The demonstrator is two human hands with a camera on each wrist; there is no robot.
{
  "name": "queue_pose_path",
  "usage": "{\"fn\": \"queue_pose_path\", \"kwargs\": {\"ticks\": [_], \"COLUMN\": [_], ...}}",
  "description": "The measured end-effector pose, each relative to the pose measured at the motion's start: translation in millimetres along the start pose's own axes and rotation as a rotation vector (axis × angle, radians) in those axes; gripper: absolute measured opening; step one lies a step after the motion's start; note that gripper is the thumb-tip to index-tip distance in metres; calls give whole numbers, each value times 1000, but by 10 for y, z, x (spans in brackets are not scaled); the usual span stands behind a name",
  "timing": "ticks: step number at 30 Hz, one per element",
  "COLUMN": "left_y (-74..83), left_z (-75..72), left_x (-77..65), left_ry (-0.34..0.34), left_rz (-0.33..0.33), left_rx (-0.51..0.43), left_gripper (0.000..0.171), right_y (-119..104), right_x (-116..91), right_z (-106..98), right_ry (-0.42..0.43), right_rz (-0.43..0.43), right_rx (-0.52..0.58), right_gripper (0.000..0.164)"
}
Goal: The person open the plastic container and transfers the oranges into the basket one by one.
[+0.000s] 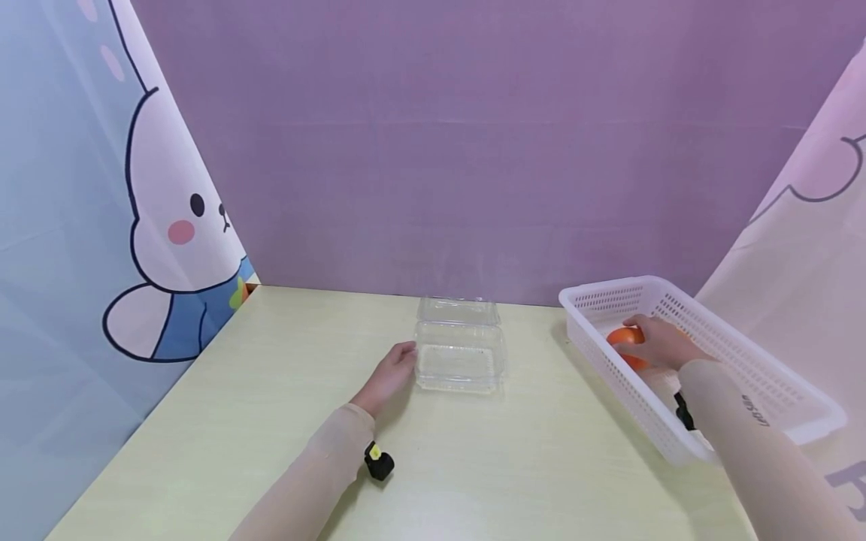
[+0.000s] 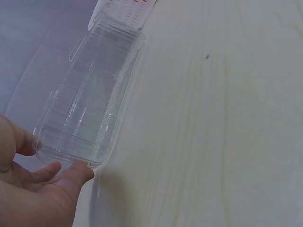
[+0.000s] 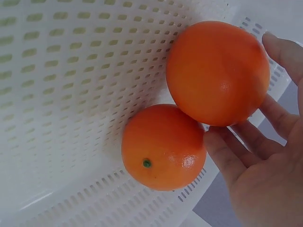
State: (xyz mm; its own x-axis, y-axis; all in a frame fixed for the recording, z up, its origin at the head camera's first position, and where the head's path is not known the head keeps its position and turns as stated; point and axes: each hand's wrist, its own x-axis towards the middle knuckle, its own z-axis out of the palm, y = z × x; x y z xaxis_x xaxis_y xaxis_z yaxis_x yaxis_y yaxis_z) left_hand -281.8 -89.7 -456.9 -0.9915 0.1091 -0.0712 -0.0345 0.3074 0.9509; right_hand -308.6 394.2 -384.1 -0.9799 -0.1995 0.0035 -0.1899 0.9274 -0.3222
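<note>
In the right wrist view, my right hand (image 3: pixel 270 165) has its thumb and fingers spread round one glossy orange (image 3: pixel 218 73), fingertips at its skin. A second orange (image 3: pixel 163 146) with a green stem spot sits against it. Both are inside a white perforated basket (image 1: pixel 612 368). To the left, a clear plastic clamshell box (image 1: pixel 460 362) stands on the table, its lid (image 1: pixel 458 310) folded back. My left hand (image 1: pixel 389 376) holds the box by its left end, thumb at the rim and other fingertips against the end wall. Nothing is visible inside the box.
The pale wooden table (image 1: pixel 514 473) carries the box in its middle and the basket along its right side. A purple cloth (image 1: pixel 433 150) hangs behind the table. Printed curtains flank both sides, with a cartoon rabbit (image 1: pixel 179 195) at the left.
</note>
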Motion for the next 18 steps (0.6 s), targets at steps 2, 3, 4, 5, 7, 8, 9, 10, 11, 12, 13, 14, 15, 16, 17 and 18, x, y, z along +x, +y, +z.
{"fn": "queue_pose_path", "kwargs": {"ticks": [2,3,4,5,7,8,9,10,11,12,13,14,15,16,17,18], "left_y": [-1,0,0,2,6,8,9,9,11,10,9,8,6,4,2,-4], "left_z": [2,1,0,-1,-3,-4,-5,-5,-4,-5,-4,-4,-6,-5,-6,-7], "left_x": [5,5,5,5,6,6,5,5,4,6,4,5,5,3,4,6], "left_ry": [0,0,1,1,0,0,0,0,0,-2,-1,-1,-3,-4,-4,-4], "left_rz": [0,-1,-2,-4,-9,-9,-11,-10,-11,-9,-10,-6,-7,-3,-3,-2], "left_rx": [1,2,2,2,3,6,6,8,7,7,6,5,1,-2,-6,-8], "left_gripper": [50,50,50,50,50,50,50,50,50,50,50,50,50,50,50,50], "right_y": [-13,-19,-22,-25,-22,-17,-14,-7,1,9,15,20,18,17,7,-9], "right_x": [-9,-12,-15,-19,-21,-22,-23,-24,-23,-22,-21,-21,-22,-25,-28,-36], "right_z": [-19,-29,-37,-47,-65,-71,-77,-83,-88,-92,-93,-97,-102,-108,-115,-127], "right_ry": [-2,-3,-2,-2,3,4,4,3,2,1,0,-4,-5,-6,-5,-5], "right_rz": [0,-1,-4,-8,-20,-24,-28,-30,-32,-33,-34,-35,-37,-39,-41,-41], "right_rx": [8,11,13,14,6,2,1,3,4,6,12,18,23,25,27,30], "right_gripper": [74,74,74,73,72,72,72,72,73,73,74,74,75,74,73,72]}}
